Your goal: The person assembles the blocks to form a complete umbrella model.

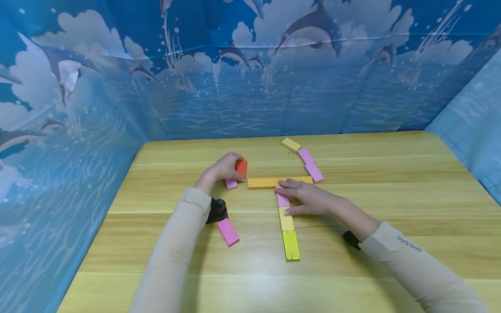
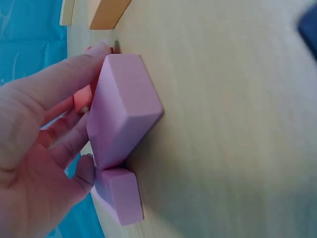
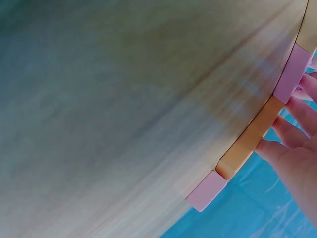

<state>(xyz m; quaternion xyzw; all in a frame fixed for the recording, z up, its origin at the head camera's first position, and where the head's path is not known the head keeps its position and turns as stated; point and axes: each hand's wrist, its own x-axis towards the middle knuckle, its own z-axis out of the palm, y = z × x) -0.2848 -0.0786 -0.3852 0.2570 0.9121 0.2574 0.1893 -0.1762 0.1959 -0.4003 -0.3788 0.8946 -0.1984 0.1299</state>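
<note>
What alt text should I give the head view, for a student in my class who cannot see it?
A person's left hand grips a red block on a wood-grain table, while the right hand spreads over where an orange row meets a column of pink and yellow blocks. A blue dolphin-print cloth hangs behind.

Cream sleeves (image 1: 168,256), the right with dark lettering (image 1: 409,244), end near black wrist cameras (image 1: 217,211).

Left fingers (image 2: 70,143) curled (right fingers (image 1: 290,191) loosely spread).

Red block (image 1: 242,168), orange block (image 1: 263,184), blue dolphin-print backdrop (image 1: 242,104)
</note>
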